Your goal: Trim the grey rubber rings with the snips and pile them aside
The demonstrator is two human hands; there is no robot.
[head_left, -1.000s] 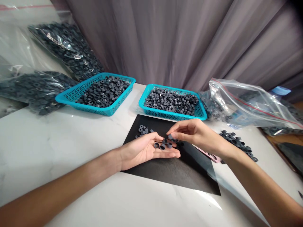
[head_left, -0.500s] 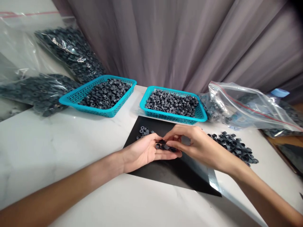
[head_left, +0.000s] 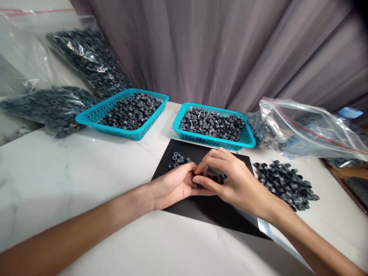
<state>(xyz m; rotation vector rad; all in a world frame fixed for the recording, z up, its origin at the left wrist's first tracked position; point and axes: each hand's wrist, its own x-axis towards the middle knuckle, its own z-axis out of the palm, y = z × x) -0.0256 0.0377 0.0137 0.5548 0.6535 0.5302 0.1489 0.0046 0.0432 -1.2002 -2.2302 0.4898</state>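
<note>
My left hand point(head_left: 176, 186) is cupped palm up over a black sheet point(head_left: 198, 212), with several small dark grey plastic caps point(head_left: 221, 178) lying in it. Reaching over from the right, my right hand point(head_left: 230, 176) has its thumb and fingertips closed together on a piece at the left palm; that piece is mostly hidden by the fingers. Just beyond the left hand, a little group of grey ring-like caps point(head_left: 176, 157) lies on the sheet. Beside the right wrist is a loose pile of similar grey caps point(head_left: 287, 184) on the white table.
Two blue mesh baskets, one at left point(head_left: 135, 134) and one at centre point(head_left: 215, 143), hold many grey pieces. Clear bags of grey pieces point(head_left: 86, 57) stand at the left. An opened zip bag point(head_left: 304, 122) lies at the right. A grey curtain point(head_left: 207, 50) hangs behind.
My right hand has shifted left and its fingertips have moved deeper over the left palm. The whole view has shifted slightly, showing more of the pile at the right.
</note>
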